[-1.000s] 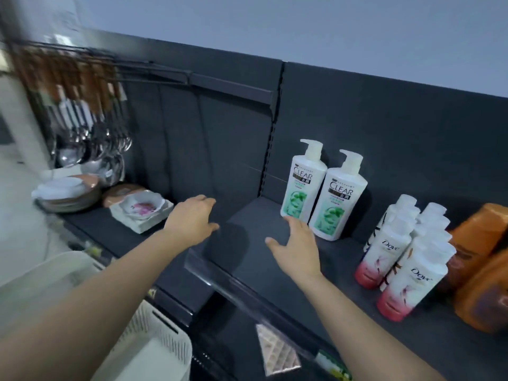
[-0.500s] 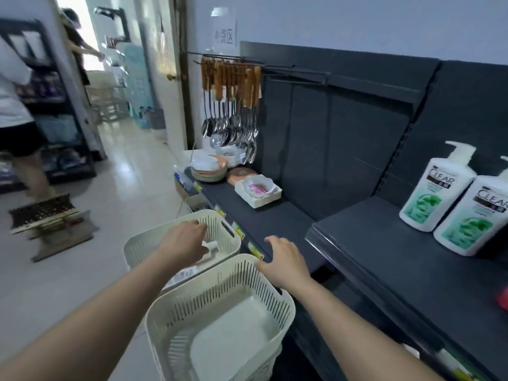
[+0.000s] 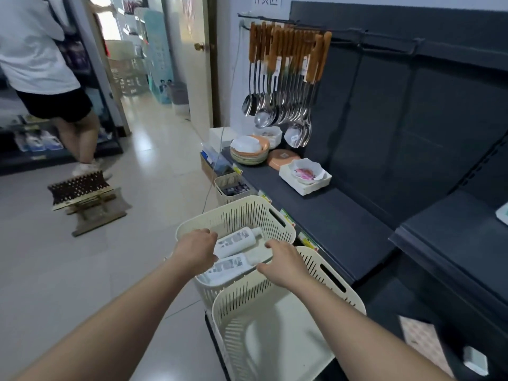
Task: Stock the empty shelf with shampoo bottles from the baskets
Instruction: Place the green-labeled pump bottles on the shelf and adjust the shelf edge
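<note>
Two cream slotted baskets stand on the floor by the dark shelf (image 3: pixel 343 224). The far basket (image 3: pixel 247 210) holds two white shampoo bottles lying on their sides, the upper one (image 3: pixel 239 240) and the lower one (image 3: pixel 228 266). The near basket (image 3: pixel 275 339) shows nothing inside. My left hand (image 3: pixel 196 250) reaches into the far basket, fingers curled over the left ends of the bottles; whether it grips one is hidden. My right hand (image 3: pixel 283 264) hovers over the far basket's near rim, fingers apart, just right of the bottles.
Ladles and spoons (image 3: pixel 286 78) hang above stacked plates (image 3: pixel 248 152) and a boxed bowl (image 3: pixel 305 174) on the shelf. A small basket (image 3: pixel 233 188) stands beyond. A person (image 3: pixel 44 64) walks in the aisle at left, near a low wooden stool (image 3: pixel 85 199).
My view turned left and down from the stocked shelf to the baskets. Both hands left the shelf and dropped to the far basket, onto the bottles.
</note>
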`<state>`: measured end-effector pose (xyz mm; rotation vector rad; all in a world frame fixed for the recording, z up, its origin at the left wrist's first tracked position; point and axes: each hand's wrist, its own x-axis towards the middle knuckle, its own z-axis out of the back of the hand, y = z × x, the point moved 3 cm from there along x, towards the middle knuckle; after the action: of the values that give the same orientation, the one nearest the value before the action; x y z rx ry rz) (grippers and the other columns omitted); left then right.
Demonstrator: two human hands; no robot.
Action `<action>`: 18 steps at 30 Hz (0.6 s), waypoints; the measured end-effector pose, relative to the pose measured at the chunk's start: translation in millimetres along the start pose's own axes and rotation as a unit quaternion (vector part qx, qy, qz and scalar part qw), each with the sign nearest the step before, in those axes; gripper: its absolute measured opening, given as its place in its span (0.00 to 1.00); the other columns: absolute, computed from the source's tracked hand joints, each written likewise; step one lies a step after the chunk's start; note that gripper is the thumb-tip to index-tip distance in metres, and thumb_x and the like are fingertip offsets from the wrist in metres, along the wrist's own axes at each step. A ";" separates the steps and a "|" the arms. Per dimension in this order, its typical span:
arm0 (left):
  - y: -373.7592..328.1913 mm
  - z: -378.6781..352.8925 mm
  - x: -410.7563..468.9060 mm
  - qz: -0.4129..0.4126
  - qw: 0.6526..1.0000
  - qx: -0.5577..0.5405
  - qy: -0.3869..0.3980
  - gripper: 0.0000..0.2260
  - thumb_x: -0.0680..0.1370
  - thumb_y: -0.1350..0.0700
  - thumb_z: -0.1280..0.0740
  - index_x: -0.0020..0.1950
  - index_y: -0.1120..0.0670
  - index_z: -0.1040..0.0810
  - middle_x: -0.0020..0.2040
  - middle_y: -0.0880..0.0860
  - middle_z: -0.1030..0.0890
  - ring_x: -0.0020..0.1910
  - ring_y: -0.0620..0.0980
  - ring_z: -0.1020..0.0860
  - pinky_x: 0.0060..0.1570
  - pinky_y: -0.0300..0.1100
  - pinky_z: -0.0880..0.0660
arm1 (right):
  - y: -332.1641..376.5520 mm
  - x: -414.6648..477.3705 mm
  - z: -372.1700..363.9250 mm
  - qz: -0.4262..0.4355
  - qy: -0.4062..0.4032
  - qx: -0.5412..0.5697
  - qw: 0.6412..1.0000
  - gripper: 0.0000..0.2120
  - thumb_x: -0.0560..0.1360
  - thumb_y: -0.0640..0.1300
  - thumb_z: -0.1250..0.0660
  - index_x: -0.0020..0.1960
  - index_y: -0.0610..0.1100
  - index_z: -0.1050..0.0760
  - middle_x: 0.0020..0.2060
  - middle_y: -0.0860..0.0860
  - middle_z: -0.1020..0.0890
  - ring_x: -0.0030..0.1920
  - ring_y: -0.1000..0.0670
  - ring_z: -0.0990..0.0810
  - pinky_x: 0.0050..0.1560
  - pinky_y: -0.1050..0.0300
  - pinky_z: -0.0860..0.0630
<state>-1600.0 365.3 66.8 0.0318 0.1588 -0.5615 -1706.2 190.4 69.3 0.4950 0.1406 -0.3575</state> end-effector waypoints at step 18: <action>31.9 -103.5 96.5 0.006 0.988 -0.014 0.150 0.19 0.77 0.48 0.33 0.64 0.56 0.27 0.61 0.56 0.23 0.59 0.56 0.24 0.55 0.48 0.26 | -17.4 119.6 -70.7 -0.017 0.130 -0.040 0.991 0.24 0.76 0.51 0.32 0.70 0.45 0.29 0.64 0.47 0.23 0.65 0.44 0.27 0.60 0.52 0.29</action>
<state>-1517.1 348.9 -51.1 0.0895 0.4604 -0.5406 -1604.8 174.7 -26.0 0.4579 0.4146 -0.3184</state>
